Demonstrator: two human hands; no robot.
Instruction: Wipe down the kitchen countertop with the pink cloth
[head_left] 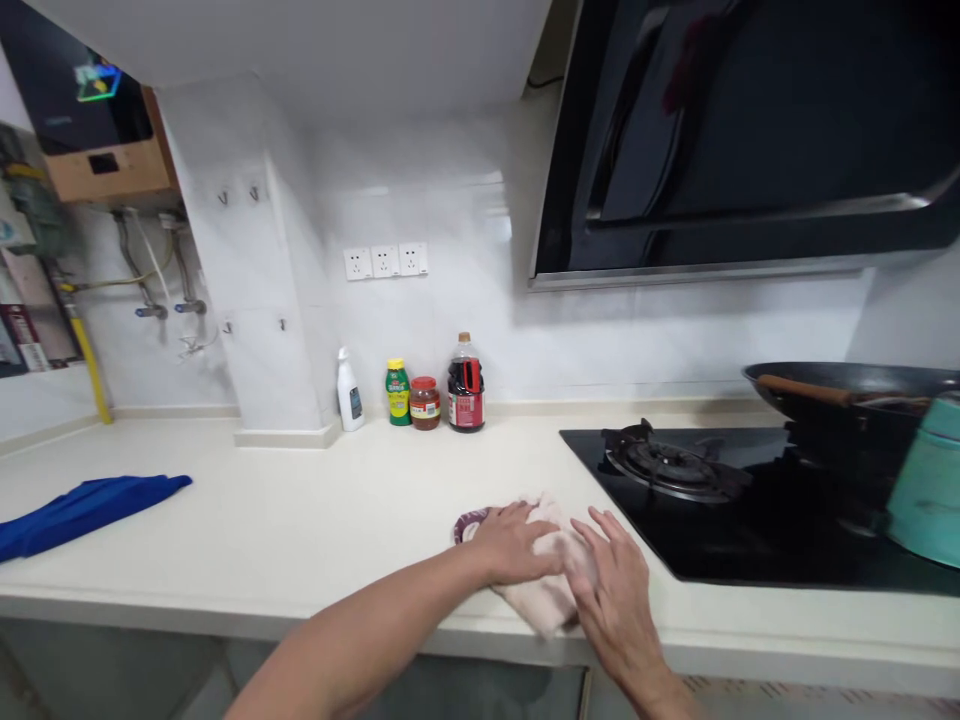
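A pale pinkish-white cloth (544,602) with a purple patterned corner lies crumpled on the cream countertop (315,530), near its front edge and left of the gas stove. My left hand (517,545) rests flat on top of the cloth, fingers stretched to the right. At the cloth's right side is my right hand (615,590), its fingers apart and slightly bent, with the thumb side against the fabric. Some blur softens the right fingers, and part of the cloth is hidden under both hands.
Along the wall stand a white spray bottle (349,392), a green-and-yellow bottle (398,394), a red-lidded jar (424,405) and a dark sauce bottle (466,390). A blue cloth (97,508) lies left. The black gas stove (720,545) holds a wok (862,380); a teal container (930,490) stands right.
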